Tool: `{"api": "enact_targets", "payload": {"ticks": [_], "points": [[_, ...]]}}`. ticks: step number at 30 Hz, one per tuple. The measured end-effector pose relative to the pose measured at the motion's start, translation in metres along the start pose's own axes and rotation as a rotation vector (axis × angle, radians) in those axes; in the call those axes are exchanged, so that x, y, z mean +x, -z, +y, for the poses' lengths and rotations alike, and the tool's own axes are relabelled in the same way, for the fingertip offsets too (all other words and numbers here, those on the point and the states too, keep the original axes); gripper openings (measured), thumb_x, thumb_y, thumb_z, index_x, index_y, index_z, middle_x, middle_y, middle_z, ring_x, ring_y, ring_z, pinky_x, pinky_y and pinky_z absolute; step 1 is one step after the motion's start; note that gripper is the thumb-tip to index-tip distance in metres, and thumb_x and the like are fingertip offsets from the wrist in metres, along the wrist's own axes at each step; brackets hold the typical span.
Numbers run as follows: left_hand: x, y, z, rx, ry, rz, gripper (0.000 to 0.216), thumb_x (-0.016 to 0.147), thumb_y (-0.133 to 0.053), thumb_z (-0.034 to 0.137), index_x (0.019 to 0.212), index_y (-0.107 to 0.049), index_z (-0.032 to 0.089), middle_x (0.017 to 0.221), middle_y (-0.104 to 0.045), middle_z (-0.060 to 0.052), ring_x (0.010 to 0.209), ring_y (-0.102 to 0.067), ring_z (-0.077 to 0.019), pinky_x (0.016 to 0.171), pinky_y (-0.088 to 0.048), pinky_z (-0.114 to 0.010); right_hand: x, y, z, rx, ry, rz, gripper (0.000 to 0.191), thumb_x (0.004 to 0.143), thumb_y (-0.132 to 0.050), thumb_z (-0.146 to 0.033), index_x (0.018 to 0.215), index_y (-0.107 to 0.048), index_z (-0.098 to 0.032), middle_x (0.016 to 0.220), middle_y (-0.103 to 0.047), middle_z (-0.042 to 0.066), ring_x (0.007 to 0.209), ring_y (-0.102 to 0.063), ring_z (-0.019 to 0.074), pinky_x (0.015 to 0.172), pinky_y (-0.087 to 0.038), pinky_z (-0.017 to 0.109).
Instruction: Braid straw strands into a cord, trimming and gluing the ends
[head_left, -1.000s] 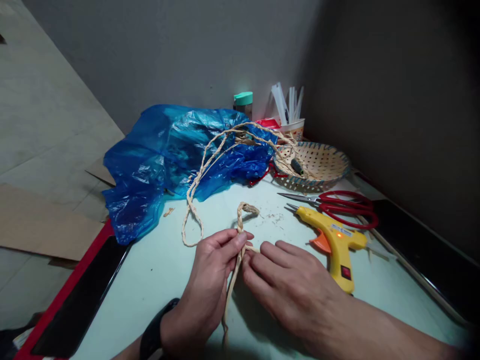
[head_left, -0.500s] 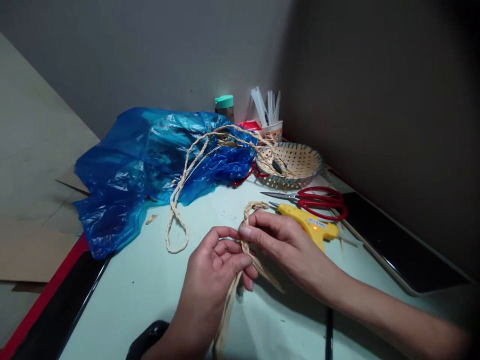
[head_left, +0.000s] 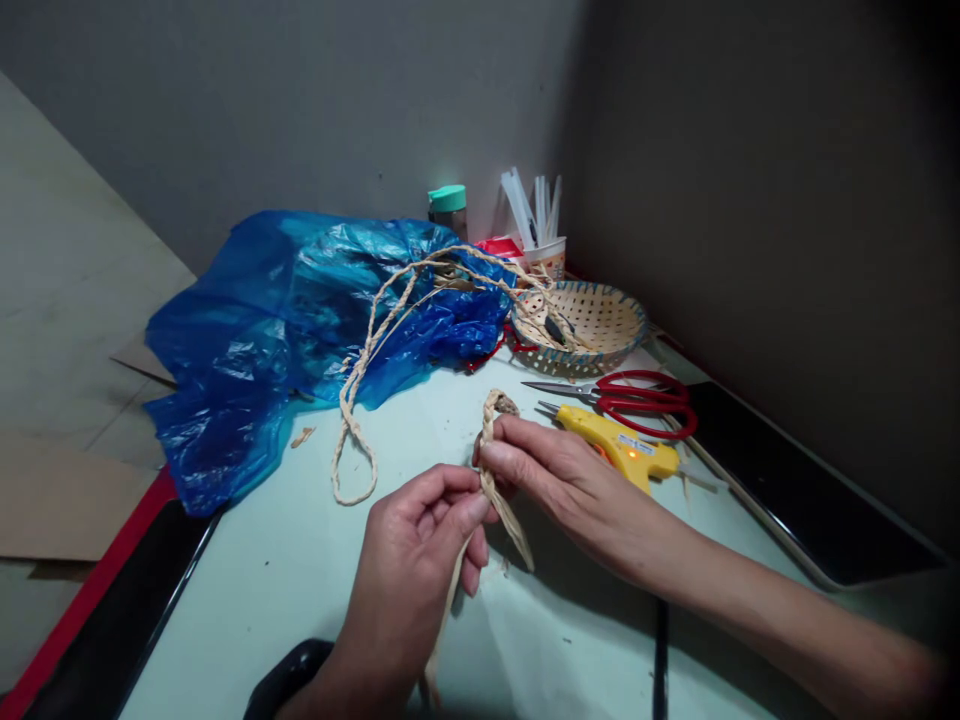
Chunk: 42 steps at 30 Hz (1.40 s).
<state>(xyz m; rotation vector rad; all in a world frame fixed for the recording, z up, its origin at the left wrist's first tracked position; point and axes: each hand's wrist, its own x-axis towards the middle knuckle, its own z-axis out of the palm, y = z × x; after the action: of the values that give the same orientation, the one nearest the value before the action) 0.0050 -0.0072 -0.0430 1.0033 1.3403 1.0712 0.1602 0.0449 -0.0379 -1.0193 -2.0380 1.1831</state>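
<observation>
Between my two hands is a short braid (head_left: pixel 489 415) of pale, straw-like fibre, its top end curled over to the right. My right hand (head_left: pixel 536 465) pinches the braid with thumb and fingertips. Lower down, my left hand (head_left: pixel 431 525) grips the loose strands where they leave the braid. One strand (head_left: pixel 514 527) hangs free to the lower right, and another runs down under my left hand. A yellow glue gun (head_left: pixel 619 440) with a lit orange light lies just beyond my right hand. Red-handled scissors (head_left: pixel 645 400) rest behind it.
A blue plastic bag (head_left: pixel 300 320) covers the back left, with a long braided cord (head_left: pixel 352 420) looped over it. At the back stand a woven basket (head_left: pixel 600 325), a cup (head_left: pixel 551 258) of glue sticks and a green-lidded jar (head_left: pixel 448 200). A dark tablet-like panel (head_left: pixel 795 490) lies right.
My left hand has shifted slightly left and down along the strands. The loose strand on the right now hangs more steeply. The curled top of the braid sits a little higher and further left.
</observation>
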Motion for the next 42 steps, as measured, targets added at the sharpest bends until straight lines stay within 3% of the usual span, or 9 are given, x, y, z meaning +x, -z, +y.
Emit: {"api": "enact_targets", "payload": {"ticks": [4,9,17,25,28,31,36,40,42], "points": [[0.006,0.001,-0.001,-0.045,-0.007,0.053,0.014,0.081,-0.065,0.028,0.084,-0.060,0.015,0.051,-0.058,0.004,0.044,-0.051,-0.0088,0.047,-0.042,-0.020,-0.005,-0.006,-0.001,0.038,-0.026,-0.181,0.021,0.103,-0.042,-0.031,0.086,-0.051,-0.022,0.076,-0.058,-0.004,0.075,-0.055,0.0123,0.067,-0.036,0.024],[0.009,0.001,-0.006,-0.086,-0.067,0.085,0.018,0.080,-0.066,0.022,0.091,-0.054,0.018,0.058,-0.059,0.007,0.047,-0.054,-0.0095,0.046,-0.044,-0.020,-0.004,-0.009,-0.002,-0.013,-0.020,-0.081,0.020,0.103,-0.041,-0.029,0.094,-0.058,-0.023,0.087,-0.064,-0.003,0.083,-0.057,0.0121,0.074,-0.037,0.023],[0.008,0.004,0.002,-0.036,-0.047,0.069,0.014,0.077,-0.069,0.020,0.086,-0.059,0.016,0.065,-0.064,0.002,0.059,-0.060,-0.0121,0.057,-0.049,-0.022,0.000,0.002,-0.004,-0.169,-0.030,0.037,0.034,0.096,-0.048,-0.030,0.064,-0.051,-0.018,0.059,-0.048,-0.005,0.057,-0.043,0.0102,0.055,-0.028,0.025],[0.011,0.008,0.011,0.181,-0.077,0.179,0.005,0.073,-0.072,0.016,0.072,-0.067,0.017,0.061,-0.066,0.001,0.061,-0.058,-0.0121,0.059,-0.044,-0.021,0.001,0.009,-0.005,-0.150,-0.102,-0.006,0.034,0.091,-0.051,-0.031,0.061,-0.061,-0.018,0.057,-0.059,-0.002,0.055,-0.051,0.0125,0.056,-0.033,0.026],[0.004,0.003,0.007,0.354,-0.191,0.194,0.007,0.077,-0.071,0.019,0.071,-0.067,0.020,0.065,-0.069,0.001,0.063,-0.062,-0.0146,0.062,-0.046,-0.023,0.000,0.006,-0.004,-0.105,-0.125,0.038,0.031,0.089,-0.051,-0.030,0.065,-0.065,-0.018,0.058,-0.059,-0.001,0.057,-0.051,0.0132,0.055,-0.033,0.026],[-0.006,-0.001,0.002,0.555,-0.447,0.211,0.008,0.082,-0.067,0.019,0.074,-0.070,0.021,0.070,-0.070,-0.001,0.065,-0.063,-0.0163,0.064,-0.047,-0.025,0.000,0.003,-0.004,-0.014,-0.128,0.078,0.029,0.089,-0.050,-0.028,0.065,-0.064,-0.018,0.056,-0.053,-0.003,0.054,-0.046,0.0117,0.052,-0.030,0.025],[-0.012,-0.005,-0.006,0.814,-0.849,0.197,0.015,0.085,-0.060,0.007,0.088,-0.075,0.008,0.069,-0.067,-0.011,0.067,-0.061,-0.0200,0.064,-0.048,-0.029,-0.001,-0.003,-0.004,0.005,-0.110,0.156,0.031,0.093,-0.050,-0.030,0.069,-0.064,-0.017,0.060,-0.056,-0.003,0.056,-0.047,0.0112,0.054,-0.031,0.025],[-0.012,-0.007,-0.011,0.910,-0.949,0.140,0.027,0.085,-0.056,0.003,0.105,-0.074,0.005,0.073,-0.068,-0.013,0.069,-0.060,-0.0224,0.067,-0.048,-0.033,-0.001,-0.005,0.001,-0.002,-0.081,0.190,0.026,0.095,-0.051,-0.032,0.076,-0.061,-0.017,0.066,-0.059,-0.003,0.061,-0.048,0.0115,0.057,-0.032,0.024],[-0.010,-0.007,-0.010,0.850,-0.902,0.113,0.028,0.087,-0.056,0.006,0.108,-0.073,0.009,0.077,-0.069,-0.012,0.073,-0.061,-0.0222,0.070,-0.049,-0.033,0.000,-0.006,0.004,0.032,-0.072,0.205,0.025,0.095,-0.052,-0.031,0.076,-0.060,-0.017,0.067,-0.058,-0.002,0.063,-0.049,0.0119,0.059,-0.033,0.024]]}}
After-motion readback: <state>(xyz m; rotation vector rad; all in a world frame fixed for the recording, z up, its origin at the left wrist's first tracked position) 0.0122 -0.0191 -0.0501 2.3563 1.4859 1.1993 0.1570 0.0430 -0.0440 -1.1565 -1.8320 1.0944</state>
